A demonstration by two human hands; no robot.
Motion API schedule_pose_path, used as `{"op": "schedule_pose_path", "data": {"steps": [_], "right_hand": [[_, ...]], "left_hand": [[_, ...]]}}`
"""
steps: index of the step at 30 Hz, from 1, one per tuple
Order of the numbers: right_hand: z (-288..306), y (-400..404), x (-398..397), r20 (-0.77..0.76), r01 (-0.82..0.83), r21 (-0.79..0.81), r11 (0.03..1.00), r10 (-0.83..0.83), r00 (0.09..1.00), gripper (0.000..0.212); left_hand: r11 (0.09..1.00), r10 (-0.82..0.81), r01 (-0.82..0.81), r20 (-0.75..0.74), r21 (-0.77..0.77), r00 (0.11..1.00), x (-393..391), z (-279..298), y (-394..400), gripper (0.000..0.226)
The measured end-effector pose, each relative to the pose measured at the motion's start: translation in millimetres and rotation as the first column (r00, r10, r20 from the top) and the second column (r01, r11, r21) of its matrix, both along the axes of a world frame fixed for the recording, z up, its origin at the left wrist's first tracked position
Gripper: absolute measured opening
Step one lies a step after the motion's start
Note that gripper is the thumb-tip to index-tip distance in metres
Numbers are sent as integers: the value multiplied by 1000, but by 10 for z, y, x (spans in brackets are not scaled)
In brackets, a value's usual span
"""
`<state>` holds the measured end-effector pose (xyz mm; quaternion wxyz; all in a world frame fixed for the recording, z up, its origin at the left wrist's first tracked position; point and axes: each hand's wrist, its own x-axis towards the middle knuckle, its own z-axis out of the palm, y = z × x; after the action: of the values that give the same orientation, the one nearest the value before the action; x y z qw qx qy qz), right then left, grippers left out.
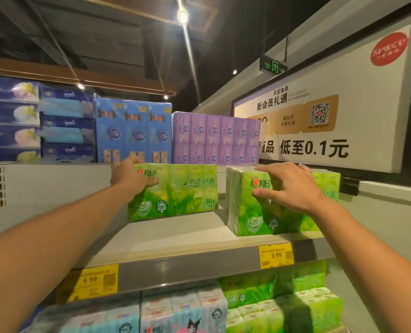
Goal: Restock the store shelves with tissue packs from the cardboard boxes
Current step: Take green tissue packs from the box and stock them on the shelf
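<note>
Two green tissue packs stand on the shelf (166, 233) at frame centre. The left hand (130, 175) grips the left pack (183, 192) by its upper corner; the right hand (288, 186) rests flat-fingered on the right pack (255, 212). Likely light, soft, film-slick: hold by opposite ends.

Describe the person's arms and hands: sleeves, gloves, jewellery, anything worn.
Both forearms are bare as far as the picture shows; no sleeve edge or cuff comes into view. The left hand and right hand wear no gloves. No watch, bracelet or band shows on either wrist, and no ring is visible on the fingers that show. No markings can be made out.
</note>
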<state>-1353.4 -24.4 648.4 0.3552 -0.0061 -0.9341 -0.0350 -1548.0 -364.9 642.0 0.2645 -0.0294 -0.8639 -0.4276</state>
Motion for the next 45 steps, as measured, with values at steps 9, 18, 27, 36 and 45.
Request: {"op": "schedule_pose_path", "data": {"steps": [9, 18, 27, 36, 45], "right_hand": [[-35, 262, 13, -12, 2, -48, 999, -2, 1000, 91], [-53, 428, -16, -19, -49, -103, 994, 47, 999, 92], [-96, 562, -73, -63, -84, -122, 989, 76, 995, 92], [-124, 614, -138, -96, -126, -95, 987, 117, 988, 87], [-129, 605, -133, -92, -114, -103, 988, 104, 990, 90]], "left_hand": [[954, -221, 207, 43, 215, 974, -308, 43, 565, 49], [787, -520, 427, 106, 446, 848, -938, -57, 1451, 100], [616, -703, 520, 116, 592, 701, -681, -94, 2194, 135], [591, -706, 512, 92, 623, 703, -139, 5, 2487, 96], [604, -701, 463, 156, 648, 696, -75, 21, 2280, 89]]}}
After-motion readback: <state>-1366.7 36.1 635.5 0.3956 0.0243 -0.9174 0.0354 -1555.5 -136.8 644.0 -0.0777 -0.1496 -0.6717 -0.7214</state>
